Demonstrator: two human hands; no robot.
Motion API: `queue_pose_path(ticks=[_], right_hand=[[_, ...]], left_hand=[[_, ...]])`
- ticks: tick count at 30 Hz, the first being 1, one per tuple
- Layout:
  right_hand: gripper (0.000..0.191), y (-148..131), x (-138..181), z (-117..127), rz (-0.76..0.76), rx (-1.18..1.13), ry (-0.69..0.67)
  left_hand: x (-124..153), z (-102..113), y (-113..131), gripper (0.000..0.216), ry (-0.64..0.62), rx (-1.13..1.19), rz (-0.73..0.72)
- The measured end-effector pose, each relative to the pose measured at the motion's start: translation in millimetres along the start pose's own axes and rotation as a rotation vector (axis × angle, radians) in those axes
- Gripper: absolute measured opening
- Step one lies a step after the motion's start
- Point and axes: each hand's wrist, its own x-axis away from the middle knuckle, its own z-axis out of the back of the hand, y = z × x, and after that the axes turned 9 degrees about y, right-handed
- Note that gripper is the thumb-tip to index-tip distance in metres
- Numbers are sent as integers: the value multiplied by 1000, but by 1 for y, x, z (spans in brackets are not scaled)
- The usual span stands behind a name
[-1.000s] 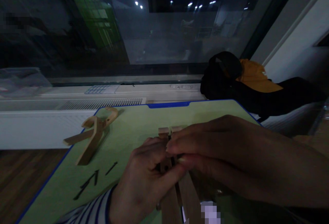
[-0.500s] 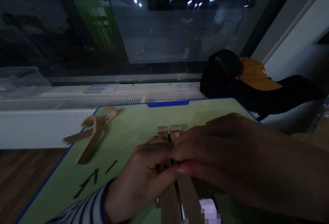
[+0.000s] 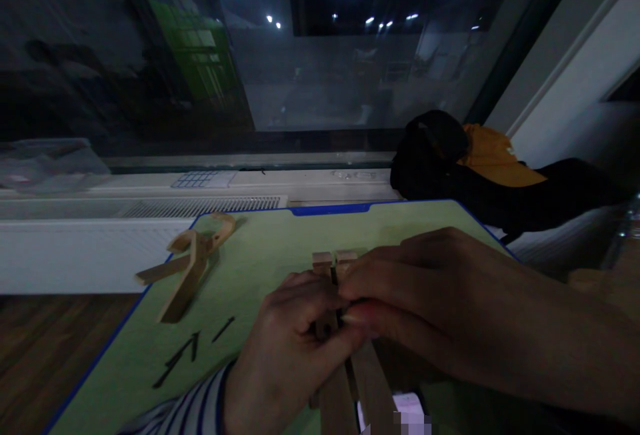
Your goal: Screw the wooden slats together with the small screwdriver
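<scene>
Two long wooden strips lie side by side on the green mat, their square ends pointing away from me. My left hand is closed around the strips from the left, thumb pressed on top. From the right, my right hand pinches the same strips at the gap between them. Anything small held between the fingertips is hidden.
A wooden piece with curved arms lies at the mat's far left. Several thin dark pins lie near the left edge. A black and orange bag sits on the sill at right. A white radiator runs behind the mat.
Both hands keep their pinch on the strips, shifting only slightly. The view has tilted a little, so everything sits lower in the picture.
</scene>
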Motion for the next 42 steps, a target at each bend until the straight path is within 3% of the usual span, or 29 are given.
queue_pose_path(ticks=[3,8,14,21,28,31,37,40,42], right_hand=[[4,0,-2,-2,15,-39,29],[12,-1,0,3,95,-85,134],[10,2,-1,3,84,-164,54],[20,0,2,-4,-6,-47,68],[12,-9,6,-8,77,89,164],[11,-10,6,-8,37,111,126],[15,-8,2,-3,8,130,-5],[7,-7,0,-2,-2,109,-24],[11,-7,-2,0,-13,64,-28]], left_hand=[[0,1,-1,7,2,-31,-16],[0,2,1,10,5,17,-45],[-1,2,-1,9,-49,10,-22],[-2,2,-6,14,-133,124,-27],[-5,4,-6,23,-192,239,-105],[-3,2,-6,19,-172,222,-97],[4,-2,-3,11,-4,93,-16],[3,-2,-3,10,10,80,-7],[3,-1,-3,12,11,78,-8]])
